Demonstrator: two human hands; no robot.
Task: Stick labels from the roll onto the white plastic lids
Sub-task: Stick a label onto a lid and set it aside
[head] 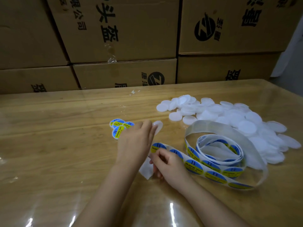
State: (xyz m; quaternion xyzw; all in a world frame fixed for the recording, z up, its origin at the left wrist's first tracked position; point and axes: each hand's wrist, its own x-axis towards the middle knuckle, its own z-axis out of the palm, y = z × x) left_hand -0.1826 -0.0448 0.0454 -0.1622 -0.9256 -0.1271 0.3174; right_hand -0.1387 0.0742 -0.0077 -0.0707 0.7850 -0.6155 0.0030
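Boxes [124, 30] stacked at 12 o'clock, behind the worktop [57, 128], which is wood under glossy clear film. Risk, I'd judge: a label dropped sticky side down grabs the film and is lost.

Lid pile [229, 117], 2 o'clock from centre. Risk: the slack roll touches its near edge, so a hard tug could drag lids about. Look: white, round, flat, semi-translucent discs, heaped loose & overlapping, no labels seen.

Roll [234, 147], 4 o'clock. Risk: coil is loose and on edge, may flop or tangle w/ a pull. Strip [194, 164] runs out toward 9 o'clock: round blue/yellow labels in a row on pale backing.

L hand [136, 138], centre, blurred; grip narrow, fingertips appear to hold one lid [158, 128]. R hand [170, 163], at its 5 o'clock; grip closed, pinching the strip end, bare backing trailing to 7 o'clock.

Done lids [121, 126], 10 o'clock of L hand: small overlapping cluster, labels up.

The held lid: bare, tilted, at L hand's 2 o'clock. Risk: held by the edge only, it could slip or twist under pressure, so the label lands off-centre.

First label [157, 147], just beside R hand's fingertips. Risk: it curls on peeling, creases or sticks to fingers.
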